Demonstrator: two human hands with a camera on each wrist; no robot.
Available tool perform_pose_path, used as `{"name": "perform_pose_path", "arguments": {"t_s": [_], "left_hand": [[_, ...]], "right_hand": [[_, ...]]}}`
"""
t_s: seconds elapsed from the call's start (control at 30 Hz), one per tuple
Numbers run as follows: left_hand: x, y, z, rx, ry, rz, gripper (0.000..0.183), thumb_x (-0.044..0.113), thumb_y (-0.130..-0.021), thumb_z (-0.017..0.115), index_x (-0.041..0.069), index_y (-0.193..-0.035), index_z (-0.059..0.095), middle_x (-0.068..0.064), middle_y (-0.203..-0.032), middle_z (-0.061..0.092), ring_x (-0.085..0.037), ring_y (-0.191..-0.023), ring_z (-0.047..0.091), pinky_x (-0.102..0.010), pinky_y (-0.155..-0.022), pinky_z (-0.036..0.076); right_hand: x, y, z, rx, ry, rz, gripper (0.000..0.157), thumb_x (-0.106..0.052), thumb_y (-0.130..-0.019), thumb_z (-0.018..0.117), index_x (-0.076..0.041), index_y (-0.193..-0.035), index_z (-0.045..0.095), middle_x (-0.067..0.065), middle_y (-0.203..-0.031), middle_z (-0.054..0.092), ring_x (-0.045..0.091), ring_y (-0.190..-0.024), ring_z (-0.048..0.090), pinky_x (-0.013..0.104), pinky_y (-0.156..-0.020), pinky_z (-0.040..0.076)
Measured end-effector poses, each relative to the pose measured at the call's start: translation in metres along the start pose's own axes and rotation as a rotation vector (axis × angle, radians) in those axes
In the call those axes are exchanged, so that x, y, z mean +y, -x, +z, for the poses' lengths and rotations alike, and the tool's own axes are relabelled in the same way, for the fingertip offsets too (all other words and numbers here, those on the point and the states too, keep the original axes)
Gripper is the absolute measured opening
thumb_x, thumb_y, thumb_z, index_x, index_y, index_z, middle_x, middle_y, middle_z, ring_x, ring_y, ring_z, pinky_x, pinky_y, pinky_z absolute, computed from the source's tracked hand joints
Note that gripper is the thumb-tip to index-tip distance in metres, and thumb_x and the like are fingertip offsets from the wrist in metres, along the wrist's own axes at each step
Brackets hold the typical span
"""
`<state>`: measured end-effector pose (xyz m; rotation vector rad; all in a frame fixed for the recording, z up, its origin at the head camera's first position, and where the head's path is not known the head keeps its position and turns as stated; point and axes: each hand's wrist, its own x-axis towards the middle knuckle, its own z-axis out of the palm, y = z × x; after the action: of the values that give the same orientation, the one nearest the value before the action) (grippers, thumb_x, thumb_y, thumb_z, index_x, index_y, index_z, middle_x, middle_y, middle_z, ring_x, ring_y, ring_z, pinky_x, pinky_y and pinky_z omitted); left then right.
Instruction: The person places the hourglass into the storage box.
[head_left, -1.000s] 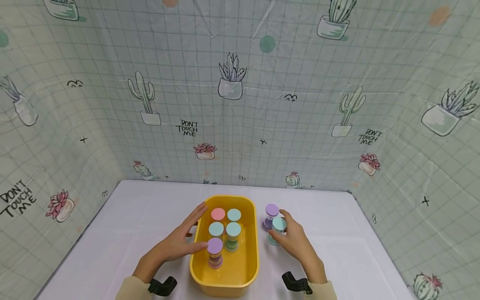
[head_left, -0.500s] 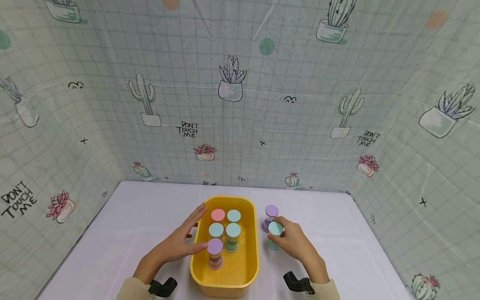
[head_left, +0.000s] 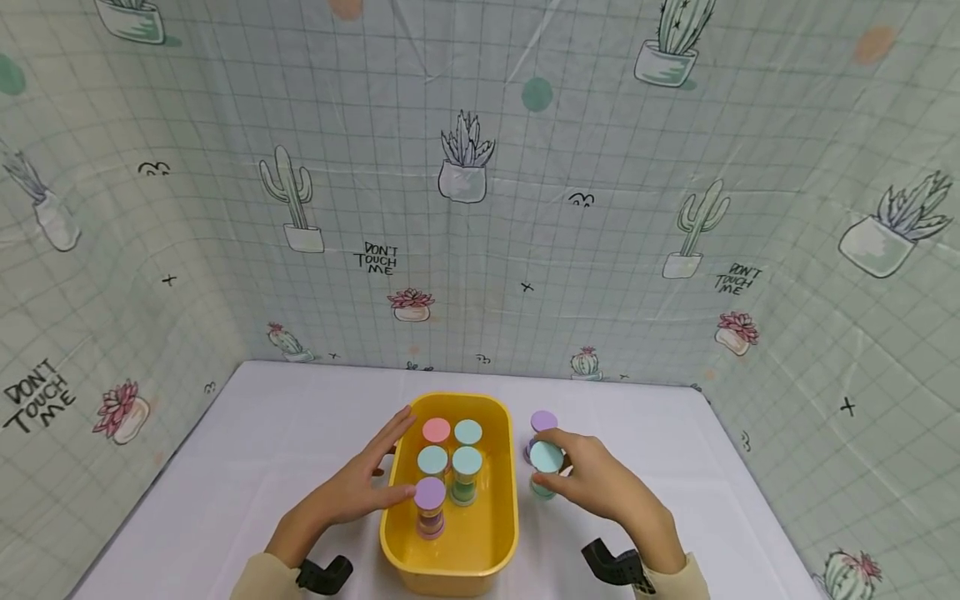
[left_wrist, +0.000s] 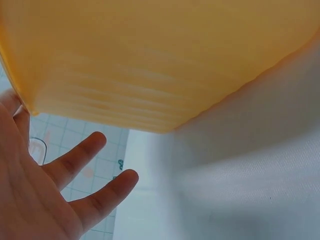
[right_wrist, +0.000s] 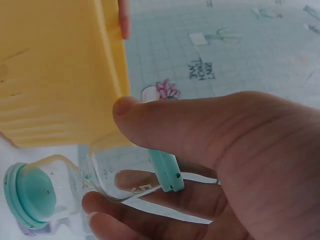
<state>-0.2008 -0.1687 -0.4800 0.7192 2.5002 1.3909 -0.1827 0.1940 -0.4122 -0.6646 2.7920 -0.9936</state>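
Observation:
My right hand (head_left: 600, 479) grips a mint-green-capped sand timer (head_left: 546, 457) between thumb and fingers, just right of a yellow bin (head_left: 516, 508). In the right wrist view the timer's clear glass and mint cap (right_wrist: 167, 170) show between thumb and fingers. Right behind it stands a purple-capped sand timer (head_left: 543, 420), partly hidden. My left hand (head_left: 352, 487) lies along the bin's left side with fingers spread, fingertips at the rim and thumb reaching over it. Inside the bin stand a purple timer (head_left: 431, 493), a pink-capped one (head_left: 436, 430) and several with blue-green caps (head_left: 467, 460).
A white table (head_left: 645, 442) carries the bin and timers. Around its back and sides hangs a grid-patterned cloth (head_left: 525, 225) printed with cacti. The bin's tall wall (right_wrist: 60, 75) stands close beside my right thumb.
My right hand has shifted slightly left toward the bin with the mint-green sand timer, now covering part of the purple timer behind. The left hand has stayed in place.

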Motion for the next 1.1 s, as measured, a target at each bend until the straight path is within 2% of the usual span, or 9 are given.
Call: {"name": "perform_pose_path", "arguments": {"t_s": [0.27, 0.5, 0.73, 1.1], "left_hand": [[-0.001, 0.001, 0.000, 0.017, -0.011, 0.001, 0.092, 0.041, -0.092, 0.073, 0.025, -0.166, 0.021, -0.007, -0.175, 0.004, -0.045, -0.139, 0.044, -0.069, -0.101, 0.047], [0.001, 0.002, -0.001, 0.013, -0.010, 0.007, 0.092, 0.041, -0.092, 0.073, 0.024, -0.166, 0.021, -0.008, -0.175, 0.004, -0.046, -0.139, 0.043, -0.070, -0.100, 0.047], [0.000, 0.002, 0.000, 0.014, -0.008, 0.020, 0.091, 0.038, -0.092, 0.072, 0.023, -0.166, 0.021, -0.009, -0.175, 0.004, -0.046, -0.137, 0.044, -0.070, -0.099, 0.047], [0.001, 0.001, 0.002, 0.016, -0.014, 0.019, 0.090, 0.037, -0.093, 0.072, 0.023, -0.166, 0.021, -0.008, -0.175, 0.004, -0.046, -0.138, 0.044, -0.068, -0.099, 0.048]], "right_hand": [[-0.017, 0.002, -0.025, -0.052, 0.045, -0.068, 0.043, -0.022, -0.091, 0.079, -0.002, -0.127, 0.064, 0.000, -0.101, 0.071, 0.010, -0.084, 0.066, 0.020, -0.073, 0.057], [-0.024, 0.005, -0.039, -0.108, 0.013, -0.109, 0.042, -0.025, -0.092, 0.078, -0.005, -0.127, 0.065, -0.002, -0.102, 0.071, 0.007, -0.080, 0.065, 0.022, -0.068, 0.057], [-0.039, 0.001, -0.052, -0.133, 0.029, -0.159, 0.040, -0.025, -0.093, 0.077, -0.007, -0.126, 0.065, -0.004, -0.100, 0.070, 0.007, -0.076, 0.063, 0.023, -0.065, 0.057], [-0.066, -0.015, -0.054, -0.183, 0.024, -0.222, 0.034, -0.020, -0.094, 0.072, -0.012, -0.126, 0.066, -0.008, -0.094, 0.068, 0.005, -0.067, 0.058, 0.023, -0.062, 0.055]]}}
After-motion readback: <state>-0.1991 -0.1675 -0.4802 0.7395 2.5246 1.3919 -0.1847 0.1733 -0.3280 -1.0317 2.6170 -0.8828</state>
